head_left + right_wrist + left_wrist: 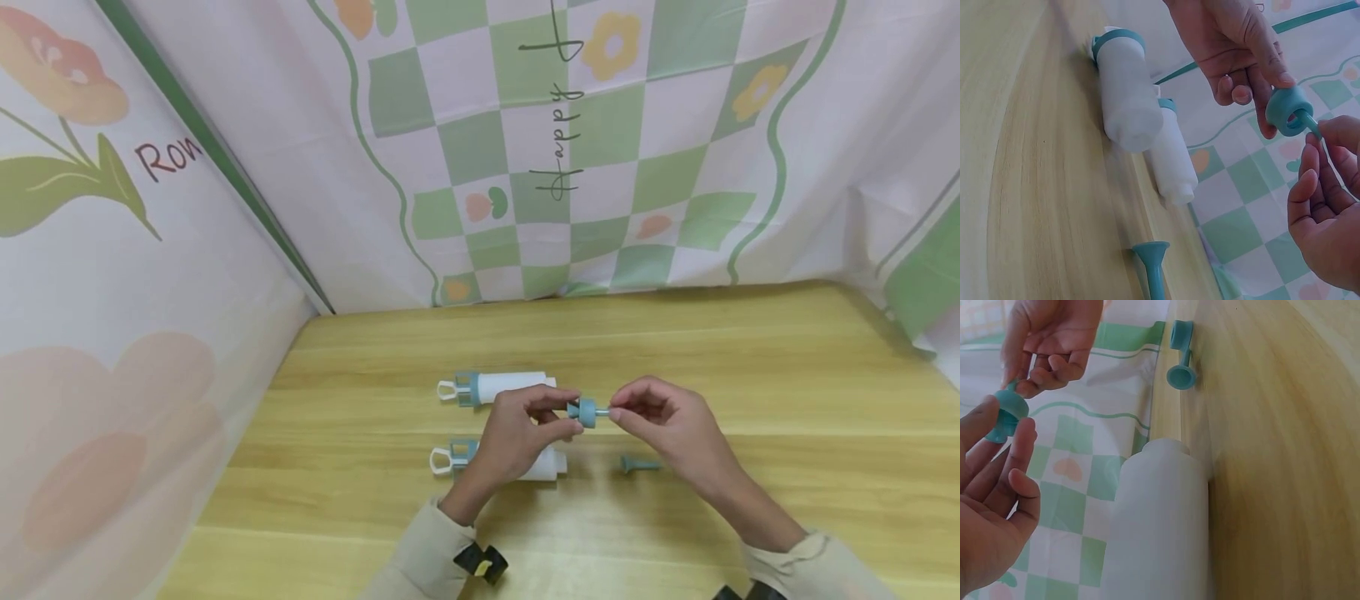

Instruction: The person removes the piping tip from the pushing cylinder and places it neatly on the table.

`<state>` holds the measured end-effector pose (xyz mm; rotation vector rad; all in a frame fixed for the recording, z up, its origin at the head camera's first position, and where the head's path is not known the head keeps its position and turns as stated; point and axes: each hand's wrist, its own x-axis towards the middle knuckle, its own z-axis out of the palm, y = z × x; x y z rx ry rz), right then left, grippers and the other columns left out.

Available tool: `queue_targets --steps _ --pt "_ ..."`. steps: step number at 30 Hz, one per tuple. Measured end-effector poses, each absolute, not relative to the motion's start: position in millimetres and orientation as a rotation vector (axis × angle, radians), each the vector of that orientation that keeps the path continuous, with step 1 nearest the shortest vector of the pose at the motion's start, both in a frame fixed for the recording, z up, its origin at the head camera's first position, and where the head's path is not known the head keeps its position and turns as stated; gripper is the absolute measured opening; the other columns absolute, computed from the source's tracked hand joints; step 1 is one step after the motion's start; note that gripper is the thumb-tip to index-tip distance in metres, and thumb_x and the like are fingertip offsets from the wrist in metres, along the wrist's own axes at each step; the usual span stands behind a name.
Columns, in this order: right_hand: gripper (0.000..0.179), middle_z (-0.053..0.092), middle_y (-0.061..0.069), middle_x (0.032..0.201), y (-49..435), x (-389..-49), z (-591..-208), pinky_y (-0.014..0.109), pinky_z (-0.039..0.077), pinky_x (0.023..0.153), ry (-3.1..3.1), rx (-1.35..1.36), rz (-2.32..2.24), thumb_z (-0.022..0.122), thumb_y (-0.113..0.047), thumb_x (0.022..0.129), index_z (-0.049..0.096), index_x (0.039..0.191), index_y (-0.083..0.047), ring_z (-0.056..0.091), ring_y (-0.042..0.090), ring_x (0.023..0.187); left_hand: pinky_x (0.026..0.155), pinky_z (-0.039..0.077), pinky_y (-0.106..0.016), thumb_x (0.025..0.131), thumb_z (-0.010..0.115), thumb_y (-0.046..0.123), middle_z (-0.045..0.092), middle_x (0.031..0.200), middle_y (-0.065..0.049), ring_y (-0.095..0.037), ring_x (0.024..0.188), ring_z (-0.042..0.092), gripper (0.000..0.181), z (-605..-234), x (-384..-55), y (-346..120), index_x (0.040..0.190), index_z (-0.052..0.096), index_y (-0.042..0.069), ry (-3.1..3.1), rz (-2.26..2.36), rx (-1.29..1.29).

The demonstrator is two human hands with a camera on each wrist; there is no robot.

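Note:
My left hand (521, 429) pinches a small teal cap (588, 413) between thumb and fingers, held up over the table. From the other side, my right hand (671, 425) grips a thin teal stem (1309, 122) with thumb and fingertips. In the right wrist view that stem comes out of the round hole of the cap. Below my right hand lies another teal piece (637, 463) with a flared end and a narrow stem. Behind and under my left hand lie two white bottles, the farther bottle (512, 386) and the nearer bottle (543, 468), partly covered by the hand.
Both bottles lie on their sides, with teal collars (468, 388) and white loop handles (441, 461) pointing left. The wooden table (360, 517) meets a printed cloth (525, 208) along its back edge. More printed cloth (112, 333) hangs on the left.

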<state>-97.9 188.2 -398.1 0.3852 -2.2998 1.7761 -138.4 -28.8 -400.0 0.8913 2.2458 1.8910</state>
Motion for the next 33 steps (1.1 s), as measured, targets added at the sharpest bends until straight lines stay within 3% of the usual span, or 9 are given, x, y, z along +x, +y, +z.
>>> queue_targets --steps 6,13,17,19,26,33 --pt "0.007 0.07 0.005 0.089 187.1 -98.3 -399.1 0.025 0.055 0.062 -2.305 0.388 1.796 0.069 0.002 0.092 0.068 0.099 0.0 0.065 0.014 0.072 0.063 0.058 -0.028 0.087 0.076 0.003 0.074 0.097 -0.015 -0.01 0.063 0.068 0.029 -400.8 -138.6 -29.9 0.114 0.072 -0.004 2.191 1.941 0.886" --pt "0.013 0.069 0.012 0.095 185.9 -96.7 -398.3 0.026 0.057 0.067 -2.304 0.391 1.804 0.069 -0.001 0.093 0.065 0.105 0.003 0.067 0.015 0.078 0.063 0.058 -0.049 0.088 0.075 0.002 0.074 0.102 -0.016 -0.013 0.063 0.068 0.028 -402.0 -138.6 -30.7 0.115 0.071 -0.005 2.159 1.982 0.881" --pt "0.017 0.067 0.014 0.1 185.1 -96.0 -398.3 0.023 0.056 0.071 -2.306 0.427 1.77 0.068 0.0 0.093 0.064 0.109 0.002 0.066 0.015 0.084 0.062 0.057 -0.052 0.089 0.074 0.003 0.074 0.1 -0.015 -0.017 0.063 0.069 0.028 -401.2 -138.3 -31.3 0.115 0.071 -0.004 2.161 1.992 0.874" --pt "0.02 0.066 0.013 0.104 184.2 -95.8 -398.6 0.022 0.055 0.074 -2.322 0.443 1.753 0.068 0.0 0.093 0.063 0.113 0.001 0.065 0.015 0.087 0.06 0.057 -0.05 0.089 0.074 0.003 0.074 0.099 -0.015 -0.019 0.063 0.069 0.027 -401.2 -138.4 -31.7 0.115 0.071 -0.004 2.166 1.996 0.878" --pt "0.026 0.066 0.008 0.11 179.9 -95.5 -397.1 0.023 0.054 0.076 -2.361 0.482 1.711 0.07 -0.004 0.093 0.061 0.118 -0.002 0.064 0.017 0.089 0.051 0.045 -0.019 0.089 0.075 0.003 0.074 0.094 -0.016 -0.02 0.062 0.069 0.027 -400.5 -138.6 -31.3 0.115 0.071 -0.004 2.171 2.003 0.89" --pt "0.024 0.068 0.007 0.104 178.1 -96.6 -398.7 0.025 0.055 0.073 -2.377 0.468 1.687 0.071 -0.006 0.093 0.063 0.115 -0.004 0.064 0.018 0.085 0.056 0.052 -0.023 0.088 0.076 0.003 0.074 0.095 -0.015 -0.014 0.062 0.069 0.026 -402.2 -138.5 -29.7 0.113 0.072 -0.003 2.171 2.007 0.867"
